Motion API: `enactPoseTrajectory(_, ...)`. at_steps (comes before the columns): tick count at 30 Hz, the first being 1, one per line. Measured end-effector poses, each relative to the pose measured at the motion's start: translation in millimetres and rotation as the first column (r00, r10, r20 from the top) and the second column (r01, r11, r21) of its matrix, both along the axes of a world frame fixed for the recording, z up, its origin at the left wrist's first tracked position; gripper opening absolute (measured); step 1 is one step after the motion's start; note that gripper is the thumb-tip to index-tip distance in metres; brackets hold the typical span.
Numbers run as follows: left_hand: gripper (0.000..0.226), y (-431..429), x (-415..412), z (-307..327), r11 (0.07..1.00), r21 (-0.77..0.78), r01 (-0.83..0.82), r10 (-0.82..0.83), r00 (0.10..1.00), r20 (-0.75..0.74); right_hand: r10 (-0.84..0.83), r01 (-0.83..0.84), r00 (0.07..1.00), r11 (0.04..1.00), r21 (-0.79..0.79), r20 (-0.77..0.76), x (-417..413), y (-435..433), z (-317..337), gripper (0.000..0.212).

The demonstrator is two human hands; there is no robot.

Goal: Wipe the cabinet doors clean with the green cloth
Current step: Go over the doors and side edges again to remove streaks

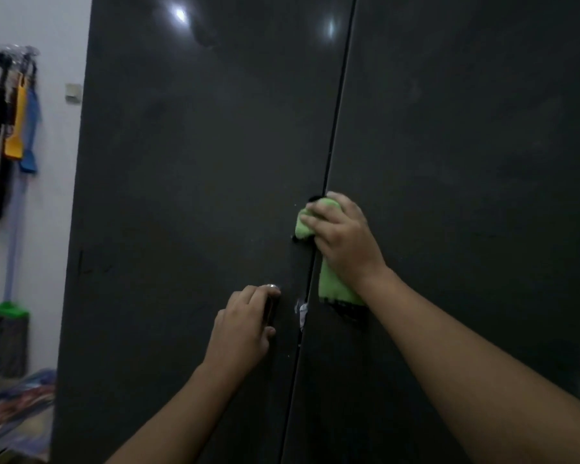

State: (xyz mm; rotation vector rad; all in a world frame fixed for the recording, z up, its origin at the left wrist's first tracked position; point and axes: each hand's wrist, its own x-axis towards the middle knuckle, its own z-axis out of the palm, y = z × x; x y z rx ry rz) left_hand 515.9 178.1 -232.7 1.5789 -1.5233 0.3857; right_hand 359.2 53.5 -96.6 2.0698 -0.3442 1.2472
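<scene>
Head view shows a tall dark cabinet filling most of the room ahead, its glossy face catching two bright reflections near the top. The left door and right door meet at a thin slanting seam. At that seam the right hand presses the green cloth to the doors, fingers bent over the bunched top while the tail hangs below the wrist. Lower down, the left hand grips a metal handle on the left door, fingers wrapped round it. A small white scrap sits at the seam just beside the handle (what it is, I cannot tell). Off left, a white wall carries a switch and hanging black, orange and blue items; a mop stands below, and a patterned mat lies on the floor.
</scene>
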Motion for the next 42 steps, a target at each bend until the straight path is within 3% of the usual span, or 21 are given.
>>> enactPoseTrajectory(5, 0.054, 5.4, 12.3, -3.3, 0.994, -0.019, 0.108, -0.109, 0.992, -0.071, -0.026, 0.025, 0.999, 0.999, 0.043, 0.037, 47.4, 12.3, 30.0, 0.038)
enactPoseTrajectory(8, 0.043, 10.9, 33.1, 3.4, 0.988, -0.139, 0.072, -0.081, 0.995, -0.059, 0.007, -0.014, 0.987, 0.999, -0.046, -0.16, 56.3, 8.5, 12.9, 0.043)
enactPoseTrajectory(11, 0.042, 7.9, 55.1, 16.4, 0.951, -0.297, -0.088, 0.009, 0.966, -0.259, 0.025, -0.045, 0.927, 0.998, -0.044, -0.374, 53.0, 5.4, -10.4, 0.044)
enactPoseTrajectory(13, 0.048, 7.4, 61.5, 23.1, 0.958, -0.262, -0.115, 0.019, 0.94, -0.341, 0.029, -0.022, 0.881, 1.0, 0.019, -0.472, 52.0, 3.2, -25.4, 0.037)
enactPoseTrajectory(17, 0.048, 10.0, 58.8, 20.9, 0.973, -0.221, -0.067, -0.014, 0.938, -0.346, -0.007, 0.017, 0.795, 1.0, 0.01, -0.607, 49.0, 2.2, -47.6, 0.035)
enactPoseTrajectory(20, 0.045, 10.9, 55.2, 15.5, 0.969, -0.241, -0.059, -0.04, 0.921, -0.387, -0.004, -0.068, 0.809, 0.993, -0.101, -0.587, 53.5, 1.3, -29.7, 0.038)
enactPoseTrajectory(22, 0.044, 11.2, 51.2, 18.8, 0.963, -0.265, -0.039, -0.074, 0.913, -0.402, 0.055, -0.098, 0.917, 0.991, -0.089, -0.394, 67.8, 5.6, -12.4, 0.03)
enactPoseTrajectory(24, 0.044, 10.9, 47.3, 30.7, 0.949, -0.315, -0.005, -0.134, 0.899, -0.416, 0.093, -0.09, 0.978, 0.996, 0.024, -0.189, 85.6, 15.2, -2.4, 0.035)
enactPoseTrajectory(27, 0.049, 9.3, 37.4, 60.3, 0.915, -0.399, 0.055, -0.22, 0.898, -0.381, 0.129, -0.087, 0.982, 0.957, 0.277, -0.137, 96.9, 27.0, 0.6, 0.051)
enactPoseTrajectory(30, 0.053, -1.0, 28.1, 84.7, 0.915, -0.379, 0.136, -0.288, 0.879, -0.38, 0.319, -0.132, 0.931, 0.747, 0.651, -0.177, 80.0, 47.9, 13.1, 0.08)
enactPoseTrajectory(32, 0.057, -12.5, 18.7, 89.5, 0.929, -0.339, 0.149, -0.28, 0.883, -0.377, 0.401, -0.112, 0.9, 0.589, 0.8, -0.169, 63.0, 49.6, 22.5, 0.082)
enactPoseTrajectory(33, 0.06, -18.7, 13.6, 89.9, 0.934, -0.33, 0.136, -0.255, 0.902, -0.349, 0.389, -0.068, 0.898, 0.583, 0.809, -0.205, 52.3, 46.4, 27.9, 0.084)
enactPoseTrajectory(35, 0.068, -29.3, 2.1, 89.6, 0.941, -0.313, 0.128, -0.216, 0.939, -0.267, 0.259, 0.061, 0.881, 0.767, 0.638, -0.395, 27.1, 39.0, 40.2, 0.08)
enactPoseTrajectory(37, 0.069, -38.6, -8.8, 86.7, 0.953, -0.274, 0.128, -0.179, 0.969, -0.171, 0.072, 0.122, 0.849, 0.937, 0.326, -0.523, -0.6, 24.8, 49.0, 0.066)
enactPoseTrajectory(39, 0.064, -47.6, -20.3, 80.6, 0.973, -0.226, 0.052, -0.064, 0.997, -0.043, -0.038, 0.105, 0.873, 0.988, 0.112, -0.486, -26.8, 12.2, 50.3, 0.055)
enactPoseTrajectory(42, 0.066, -57.8, -40.7, 57.0, 0.981, -0.165, -0.104, 0.121, 0.988, 0.096, -0.065, 0.112, 0.925, 0.988, 0.104, -0.375, -54.2, -6.8, 31.4, 0.054)
